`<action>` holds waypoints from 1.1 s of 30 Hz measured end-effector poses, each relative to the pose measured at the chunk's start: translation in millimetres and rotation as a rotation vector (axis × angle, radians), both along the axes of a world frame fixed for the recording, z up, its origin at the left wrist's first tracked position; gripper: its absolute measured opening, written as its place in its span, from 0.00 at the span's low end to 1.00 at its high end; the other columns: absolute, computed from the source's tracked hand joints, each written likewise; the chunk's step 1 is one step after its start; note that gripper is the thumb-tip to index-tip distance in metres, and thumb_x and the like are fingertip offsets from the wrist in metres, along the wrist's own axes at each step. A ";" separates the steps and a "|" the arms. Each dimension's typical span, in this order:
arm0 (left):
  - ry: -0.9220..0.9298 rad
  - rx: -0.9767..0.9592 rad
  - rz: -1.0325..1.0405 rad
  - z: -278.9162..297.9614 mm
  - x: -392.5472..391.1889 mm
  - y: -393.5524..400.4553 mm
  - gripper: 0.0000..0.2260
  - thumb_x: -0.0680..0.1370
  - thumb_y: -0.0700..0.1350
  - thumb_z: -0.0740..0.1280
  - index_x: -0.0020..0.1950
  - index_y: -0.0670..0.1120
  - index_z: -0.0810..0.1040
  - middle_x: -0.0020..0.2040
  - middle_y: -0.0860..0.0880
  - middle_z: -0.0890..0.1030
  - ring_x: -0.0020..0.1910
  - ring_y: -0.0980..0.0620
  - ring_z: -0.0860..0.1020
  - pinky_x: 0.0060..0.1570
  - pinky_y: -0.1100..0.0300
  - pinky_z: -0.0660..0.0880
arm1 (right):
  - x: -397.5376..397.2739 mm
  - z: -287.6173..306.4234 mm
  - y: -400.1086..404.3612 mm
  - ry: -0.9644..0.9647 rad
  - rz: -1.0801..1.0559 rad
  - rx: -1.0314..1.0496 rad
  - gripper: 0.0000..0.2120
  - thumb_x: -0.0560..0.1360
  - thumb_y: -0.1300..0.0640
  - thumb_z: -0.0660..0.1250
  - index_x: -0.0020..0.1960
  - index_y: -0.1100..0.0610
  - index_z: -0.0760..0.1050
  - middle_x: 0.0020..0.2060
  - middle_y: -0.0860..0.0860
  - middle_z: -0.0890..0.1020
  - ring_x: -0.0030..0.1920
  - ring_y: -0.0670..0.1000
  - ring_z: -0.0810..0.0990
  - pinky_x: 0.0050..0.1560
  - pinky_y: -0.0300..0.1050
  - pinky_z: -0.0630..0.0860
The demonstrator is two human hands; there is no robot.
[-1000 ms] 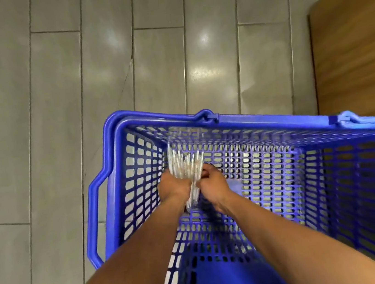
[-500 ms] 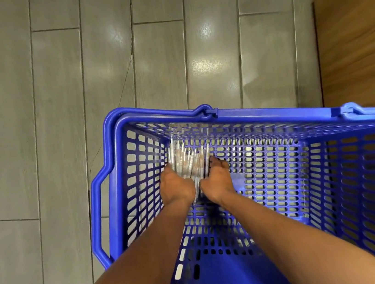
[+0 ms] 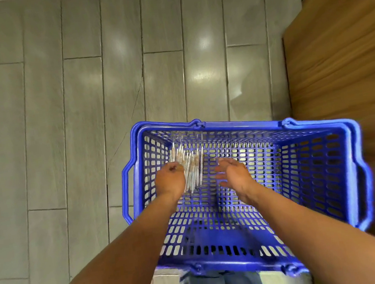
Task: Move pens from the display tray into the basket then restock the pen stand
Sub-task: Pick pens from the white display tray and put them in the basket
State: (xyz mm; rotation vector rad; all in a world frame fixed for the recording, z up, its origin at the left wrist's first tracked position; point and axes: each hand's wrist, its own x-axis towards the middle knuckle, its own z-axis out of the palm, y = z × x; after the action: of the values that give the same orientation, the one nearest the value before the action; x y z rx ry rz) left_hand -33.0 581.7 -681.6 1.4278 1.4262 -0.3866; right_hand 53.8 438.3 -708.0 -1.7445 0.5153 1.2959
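Left hand (image 3: 170, 182) grasps the bundle of clear-wrapped white pens (image 3: 191, 167) at the blue perforated plastic basket's (image 3: 235, 127) ten o'clock corner; right hand (image 3: 234, 175) is released, fingers spread; best lower flat, then let go.

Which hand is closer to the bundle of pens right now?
Left. The left hand holds the bundle of pens; the right hand hovers open, apart, to its right.

A bundle of clear pens (image 3: 191, 169) stands tilted inside the blue perforated basket (image 3: 239, 126).
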 end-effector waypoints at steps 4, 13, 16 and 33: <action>-0.088 -0.161 0.121 89.4 7.2 5.7 0.10 0.84 0.41 0.57 0.55 0.47 0.77 0.53 0.47 0.82 0.48 0.49 0.79 0.50 0.54 0.76 | 11.3 84.0 -21.7 0.014 -0.144 0.056 0.12 0.83 0.51 0.56 0.58 0.53 0.75 0.52 0.52 0.82 0.49 0.52 0.81 0.51 0.49 0.77; -0.265 -0.329 0.179 304.9 34.8 -9.3 0.12 0.85 0.48 0.56 0.61 0.46 0.76 0.54 0.45 0.82 0.46 0.51 0.80 0.45 0.59 0.75 | 16.1 289.9 -55.0 0.011 -0.437 0.205 0.17 0.83 0.48 0.56 0.62 0.57 0.75 0.52 0.54 0.81 0.45 0.52 0.80 0.43 0.44 0.76; -0.320 -0.359 0.160 375.6 44.8 -26.0 0.10 0.84 0.48 0.59 0.58 0.46 0.77 0.52 0.47 0.83 0.45 0.51 0.81 0.47 0.58 0.76 | 16.5 364.3 -68.6 -0.021 -0.530 0.263 0.17 0.82 0.47 0.56 0.62 0.56 0.75 0.52 0.55 0.82 0.44 0.51 0.81 0.42 0.43 0.76; -0.536 -0.704 -0.358 670.5 82.7 -221.0 0.09 0.83 0.48 0.60 0.54 0.47 0.78 0.48 0.48 0.84 0.39 0.53 0.81 0.43 0.60 0.76 | -69.0 706.1 -290.1 -0.466 -1.226 0.444 0.19 0.84 0.48 0.53 0.60 0.61 0.74 0.46 0.56 0.84 0.39 0.52 0.80 0.43 0.44 0.76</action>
State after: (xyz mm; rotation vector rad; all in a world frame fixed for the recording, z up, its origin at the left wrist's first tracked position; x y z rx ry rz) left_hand 49.6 360.6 -11.0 1.0712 0.5119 -0.6039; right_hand -15.2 148.2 -1.9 -0.9484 0.7565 0.0960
